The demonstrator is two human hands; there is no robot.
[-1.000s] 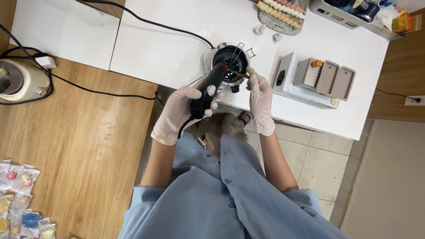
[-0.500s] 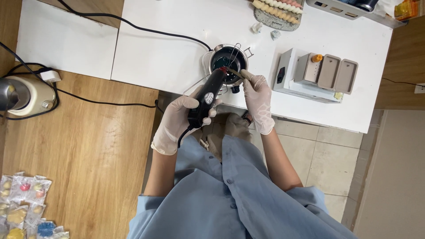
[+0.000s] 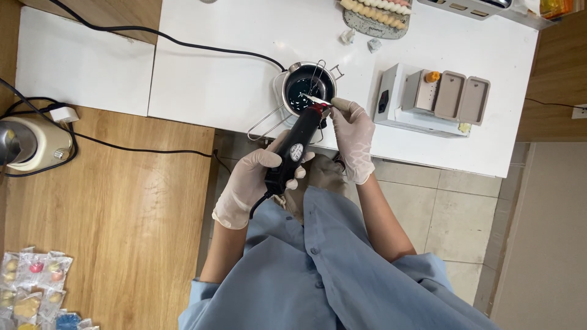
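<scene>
Two gloved hands work at the near edge of a white bench. The left hand has its fingers clamped around the body of a black handheld tool, which slants up and to the right so that its red-ringed front end reaches the rim of a small metal pot. The right hand lies just beside the tool's front end, its fingers together and pinched on a thin pale piece that sits at the tool's tip, over the near side of the pot. The pot holds a dark, glossy liquid and stands on the bench near the edge, with a wire handle sticking out toward the lower left. To the right of the pot is a white box-shaped device with grey lids and an orange knob. At the far edge of the bench lies a tray of pale teeth, and two small pale lumps lie just in front of it. A black cable runs across the bench toward the pot. On the wooden surface to the left stand a beige machine and, at the lower corner, clear packets with coloured pieces inside. The person wears a blue shirt.
</scene>
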